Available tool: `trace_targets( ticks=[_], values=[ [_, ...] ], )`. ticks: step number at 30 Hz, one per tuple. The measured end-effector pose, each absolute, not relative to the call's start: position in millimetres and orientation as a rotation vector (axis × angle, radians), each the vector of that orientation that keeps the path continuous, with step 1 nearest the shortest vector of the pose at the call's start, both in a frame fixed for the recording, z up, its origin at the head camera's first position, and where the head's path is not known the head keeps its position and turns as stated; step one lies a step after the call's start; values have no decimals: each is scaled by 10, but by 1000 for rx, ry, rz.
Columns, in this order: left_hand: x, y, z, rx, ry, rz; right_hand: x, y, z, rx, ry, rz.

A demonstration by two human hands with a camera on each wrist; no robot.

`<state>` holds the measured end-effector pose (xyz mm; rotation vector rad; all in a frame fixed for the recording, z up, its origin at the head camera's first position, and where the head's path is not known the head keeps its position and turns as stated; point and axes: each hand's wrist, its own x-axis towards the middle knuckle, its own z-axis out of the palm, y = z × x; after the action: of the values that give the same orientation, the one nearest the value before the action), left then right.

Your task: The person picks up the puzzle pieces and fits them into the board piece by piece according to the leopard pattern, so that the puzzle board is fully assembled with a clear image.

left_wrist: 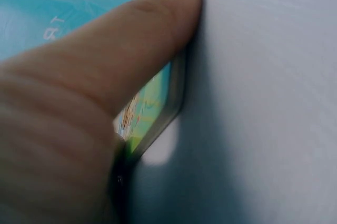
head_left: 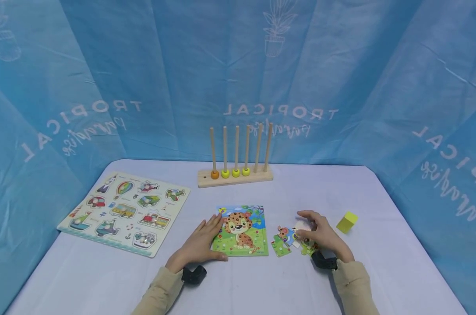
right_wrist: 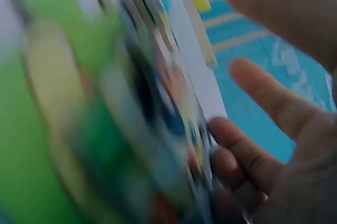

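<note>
A square leopard picture puzzle [head_left: 241, 236] lies on the table in the head view. My left hand [head_left: 199, 241] rests at its left side, fingers extended onto its edge and thumb along the near corner. In the left wrist view, the thumb crosses the thick edge of the puzzle board [left_wrist: 152, 113]. Several loose puzzle pieces [head_left: 280, 246] lie right of the board. Over them my right hand [head_left: 325, 234] is spread, thumb and forefinger apart. The right wrist view shows blurred green puzzle pieces [right_wrist: 63, 129] close by; the lower fingertips come near or touch them.
A wooden peg stand [head_left: 257, 176] with orange and yellow beads stands at the back. At the left lies a vehicle peg puzzle board [head_left: 131, 225]. A yellow block [head_left: 347, 222] sits right of my right hand. Blue curtain [head_left: 198, 78] hangs behind the white-covered table [head_left: 261, 288].
</note>
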<state>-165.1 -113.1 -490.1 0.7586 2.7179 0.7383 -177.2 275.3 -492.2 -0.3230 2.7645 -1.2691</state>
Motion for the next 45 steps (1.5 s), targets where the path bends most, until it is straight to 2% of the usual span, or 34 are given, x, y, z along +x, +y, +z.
trace_targets(
  ticks=[3,8,23,27,36,45],
  values=[
    [-1653,-1134,-4907,761,2725,739,-1791,2644,-4957,-386,2823,-1116],
    [-1666,-1139,-4926,769,2727,720,-1899,2470,-4971,-308,2856,-1038],
    [-1659,-1120,-4946,784,2727,743,-2278,2068,-4934,9,2825,-1296],
    [-1669,-1139,-4946,784,2731,725,-2350,1975,-4867,39,2750,-1482],
    [-1653,-1151,-4929,783,2731,747,-2391,1465,-4775,-128,2540,-1851],
    [-1651,-1151,-4919,750,2716,761,-2399,899,-4790,-189,2584,-1553]
  ],
)
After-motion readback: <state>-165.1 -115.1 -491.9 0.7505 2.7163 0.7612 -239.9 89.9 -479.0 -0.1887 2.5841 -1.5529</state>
